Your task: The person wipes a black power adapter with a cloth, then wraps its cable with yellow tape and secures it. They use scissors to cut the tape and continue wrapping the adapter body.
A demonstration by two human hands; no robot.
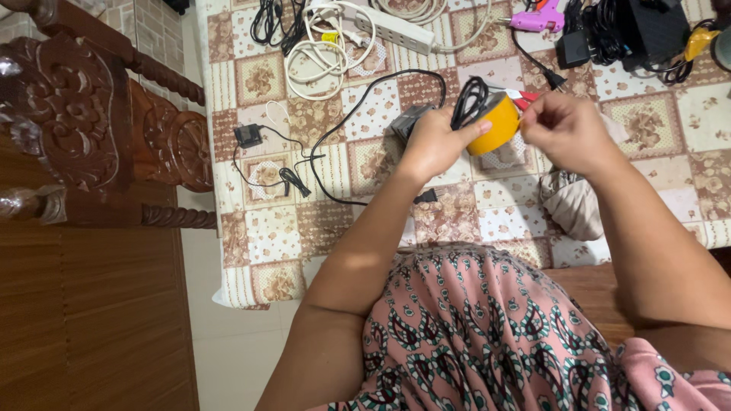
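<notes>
Above the patchwork-clothed counter [343,251], the left hand [435,141] gripped a yellow tape roll [496,123] and coiled black cable [468,100]. The right hand [565,131] pinched the roll's edge.

A white power strip [396,29] is lying well beyond the grip, a purple glue gun [537,18] sitting farther right, a crumpled beige cloth [571,204] resting just below.
</notes>
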